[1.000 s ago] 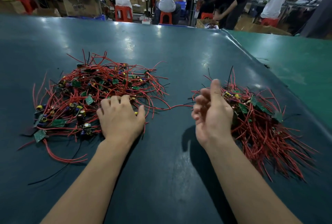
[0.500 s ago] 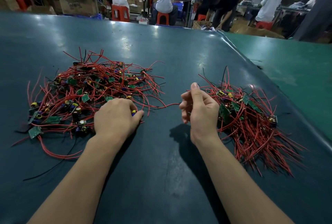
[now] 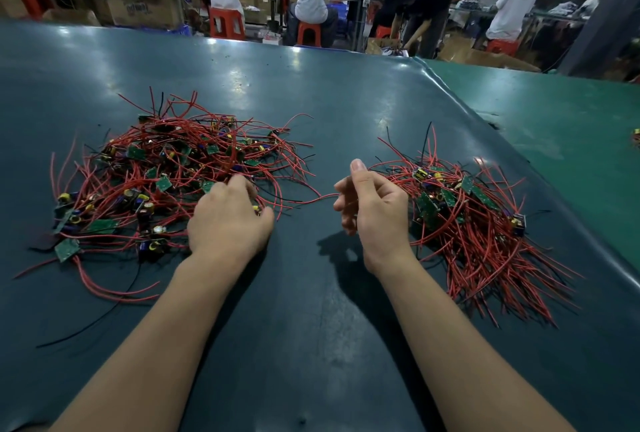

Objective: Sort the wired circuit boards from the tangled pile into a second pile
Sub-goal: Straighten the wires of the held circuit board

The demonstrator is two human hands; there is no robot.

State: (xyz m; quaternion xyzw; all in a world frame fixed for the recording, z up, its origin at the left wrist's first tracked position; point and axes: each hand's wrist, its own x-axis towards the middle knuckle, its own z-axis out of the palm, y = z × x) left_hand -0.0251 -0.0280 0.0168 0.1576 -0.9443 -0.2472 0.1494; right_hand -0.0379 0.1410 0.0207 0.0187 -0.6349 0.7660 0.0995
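Observation:
The tangled pile (image 3: 166,172) of red wires and small green circuit boards lies on the left of the dark mat. My left hand (image 3: 230,223) rests palm down on its right edge. The fingers curl over a small circuit board (image 3: 257,210) that peeks out by the thumb. The second pile (image 3: 478,223), with its wires fanned toward the near right, lies on the right. My right hand (image 3: 372,206) hovers just left of it, thumb up. Its curled fingers pinch a red wire (image 3: 318,199) that runs back to the tangled pile.
The dark green mat (image 3: 311,327) covers the table; a lighter green surface (image 3: 561,126) adjoins it on the right past a raised seam. A loose black wire (image 3: 104,324) trails out of the left pile. Several people sit on red stools (image 3: 227,24) at benches beyond the far edge.
My right hand has moved left, away from the second pile toward the gap between the piles, and its fingers have closed on the red wire. My left hand has stayed on the tangled pile.

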